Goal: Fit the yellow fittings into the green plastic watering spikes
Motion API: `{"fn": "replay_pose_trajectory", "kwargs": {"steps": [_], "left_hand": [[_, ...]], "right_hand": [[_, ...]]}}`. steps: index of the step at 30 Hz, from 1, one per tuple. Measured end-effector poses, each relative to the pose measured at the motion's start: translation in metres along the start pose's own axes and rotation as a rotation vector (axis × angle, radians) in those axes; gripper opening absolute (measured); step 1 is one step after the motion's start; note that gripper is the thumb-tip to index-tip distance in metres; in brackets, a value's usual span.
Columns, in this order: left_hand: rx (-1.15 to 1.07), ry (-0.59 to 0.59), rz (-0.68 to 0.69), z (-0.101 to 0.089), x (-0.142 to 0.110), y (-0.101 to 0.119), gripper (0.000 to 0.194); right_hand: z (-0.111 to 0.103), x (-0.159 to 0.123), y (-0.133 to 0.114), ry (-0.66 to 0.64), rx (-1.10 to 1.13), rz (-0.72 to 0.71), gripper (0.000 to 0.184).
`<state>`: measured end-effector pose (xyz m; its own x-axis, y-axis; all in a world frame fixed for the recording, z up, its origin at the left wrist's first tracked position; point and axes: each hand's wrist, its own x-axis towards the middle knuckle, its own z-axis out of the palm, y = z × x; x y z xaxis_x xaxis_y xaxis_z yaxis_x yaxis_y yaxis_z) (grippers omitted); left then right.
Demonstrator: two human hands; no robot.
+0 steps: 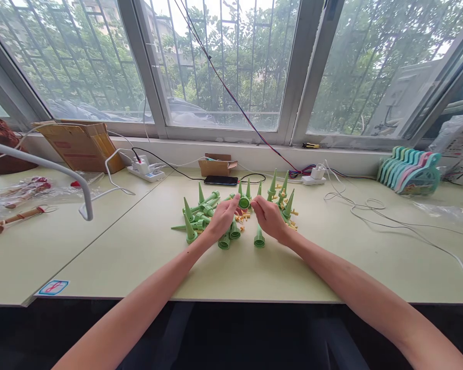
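My left hand (pixel 224 218) is closed around a green plastic plant watering spike (pixel 244 202), whose round open end faces me. My right hand (pixel 270 218) is close beside it on the right, fingers pinched together; whatever lies between the fingertips is hidden. A pile of green spikes (pixel 204 209) lies on the table left of my hands, some standing point up. Below my right hand another green spike (pixel 259 239) stands on its wide end. Small yellow plastic valves (pixel 245 217) are scattered between my hands, and more lie with upright spikes (pixel 287 204) at the right.
Behind the pile are a black phone (pixel 220 180) and a small open cardboard box (pixel 216 165). White cables (pixel 374 205) trail across the right side near teal hangers (pixel 409 170). A grey metal bar (pixel 61 167) and wooden-handled utensils (pixel 21 216) are on the left.
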<state>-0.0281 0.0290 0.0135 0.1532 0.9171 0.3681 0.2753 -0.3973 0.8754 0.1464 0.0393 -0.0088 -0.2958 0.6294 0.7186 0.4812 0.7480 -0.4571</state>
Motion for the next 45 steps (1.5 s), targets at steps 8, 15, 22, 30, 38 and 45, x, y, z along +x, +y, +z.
{"fn": "replay_pose_trajectory", "kwargs": {"steps": [8,15,22,30,38,45], "left_hand": [[0.067,-0.034,0.090,-0.0008,-0.0016,0.0026,0.052],[0.065,-0.138,0.116,-0.0029,-0.0039,0.0042,0.045],[0.087,-0.166,0.121,-0.0026,-0.0045,0.0023,0.040],[0.070,-0.186,0.098,-0.0011,-0.0048,-0.0002,0.047],[0.023,-0.206,0.142,0.0000,-0.0039,-0.0040,0.043],[0.045,-0.218,0.165,-0.0017,-0.0034,-0.0021,0.038]], "right_hand": [[0.0001,0.0005,0.0023,0.014,0.002,0.035,0.034],[0.0002,0.0010,0.0028,0.036,0.007,0.065,0.035],[0.0005,0.0015,0.0051,0.040,0.015,0.078,0.035],[0.0005,0.0020,0.0063,0.048,0.003,0.087,0.034],[0.0012,0.0016,0.0091,0.043,0.009,0.087,0.035],[0.0004,0.0024,0.0095,0.042,0.024,0.061,0.036]]}}
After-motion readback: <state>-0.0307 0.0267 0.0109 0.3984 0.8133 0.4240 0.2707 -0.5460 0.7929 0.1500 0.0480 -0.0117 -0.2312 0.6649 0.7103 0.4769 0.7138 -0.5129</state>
